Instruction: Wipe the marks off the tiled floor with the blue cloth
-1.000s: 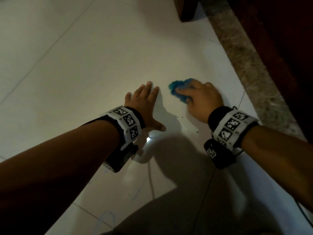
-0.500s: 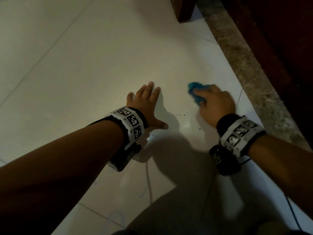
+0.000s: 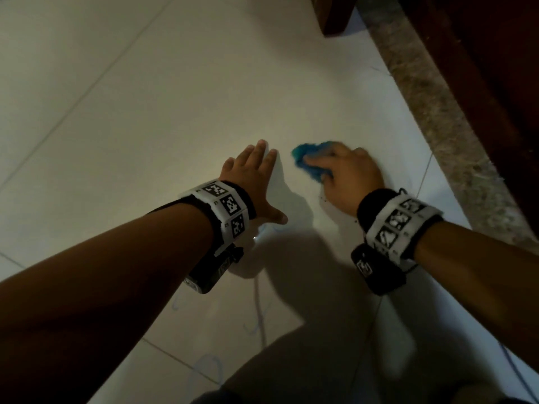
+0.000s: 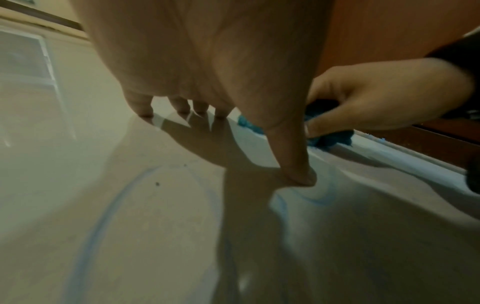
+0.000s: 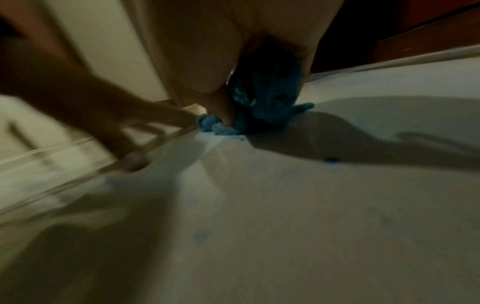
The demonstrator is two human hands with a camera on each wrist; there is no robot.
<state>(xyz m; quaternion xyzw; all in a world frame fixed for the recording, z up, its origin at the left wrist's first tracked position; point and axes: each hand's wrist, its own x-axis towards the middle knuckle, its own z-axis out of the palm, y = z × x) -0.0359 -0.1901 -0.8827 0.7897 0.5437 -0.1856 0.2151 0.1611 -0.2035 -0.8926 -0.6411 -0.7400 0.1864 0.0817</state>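
Floor: pale glossy tiles with thin grout lines, dim light, long shadows of both arms falling toward the viewer.
Marks: faint blue scrawls on the near tiles, closest to the person; in the left wrist view a blue arc curves across the tile below the palm, and another blue smear sits just beside the thumb tip.
Specks: a few dark crumbs on the tile just by the right hand's heel.
Left hand: left hand flat on the floor, fingers straight and spread, thumb out to the side, holding nothing; fingertips and thumb tip touch the tile.
Right hand: right hand just to the right of the left one, fingers curled down over the cloth, clutching it against the floor.
Cloth: bunched blue cloth on the tile under the right fingers, its fuzzy edge sticking out to the left toward the left hand; near it, not touching it.
Wristbands: a white band with black square codes on each wrist, a dark camera unit hanging under each.
Border: speckled grey stone strip along the far right edge of the tiles.
Furniture: dark reddish wood beyond the strip, and a wooden leg standing at the far top.
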